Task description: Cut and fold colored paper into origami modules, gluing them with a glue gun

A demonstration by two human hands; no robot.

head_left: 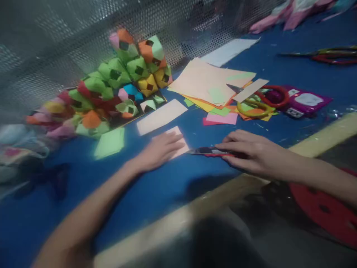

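My left hand lies flat on a small pale peach paper piece, covering its left part. Fingers wrapped round the handles, my right hand holds a pair of scissors pointing left. The scissors' tip meets the right edge of that paper, or comes very close; I cannot tell if it touches. Just beyond my left hand is a longer pale paper strip. A green paper stack lies to the left of the hand.
Folded paper blocks are piled against the mesh at the back left. Behind my right hand lie large peach sheets, coloured scraps, yellow-and-red-handled scissors and a purple packet. More scissors lie far right. A pale wooden edge borders the blue table.
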